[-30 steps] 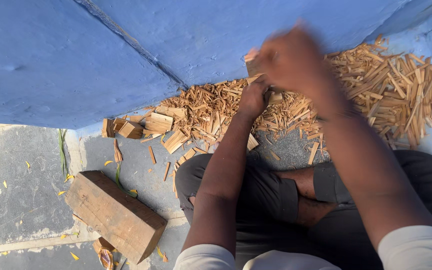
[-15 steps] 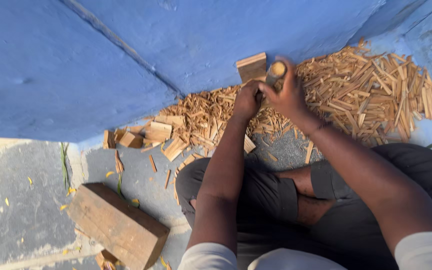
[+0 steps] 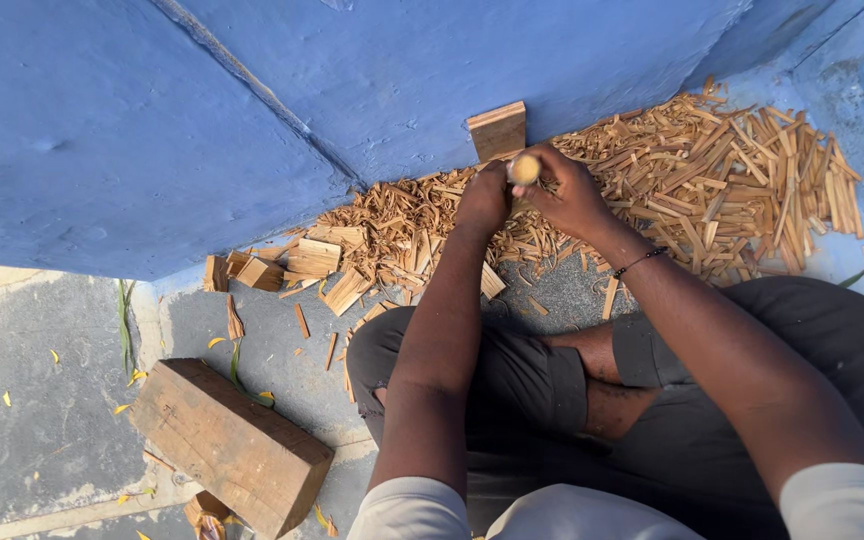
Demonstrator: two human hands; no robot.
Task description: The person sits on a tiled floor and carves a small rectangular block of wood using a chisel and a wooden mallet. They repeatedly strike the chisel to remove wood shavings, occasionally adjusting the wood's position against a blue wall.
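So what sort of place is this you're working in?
Probably an outdoor woodworking spot on the ground: a blue painted wall, a heap of split wood slivers against it, and a thick wooden block on the stone floor.

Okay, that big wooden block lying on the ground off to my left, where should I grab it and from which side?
Grip the big wooden block across its narrow width near the middle, coming from above. It lies flat and long on the ground, with both long sides free, so fingers could likely wrap them there.

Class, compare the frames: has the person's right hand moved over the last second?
Yes. The right hand has come down from above the wood strips to beside the upright block.
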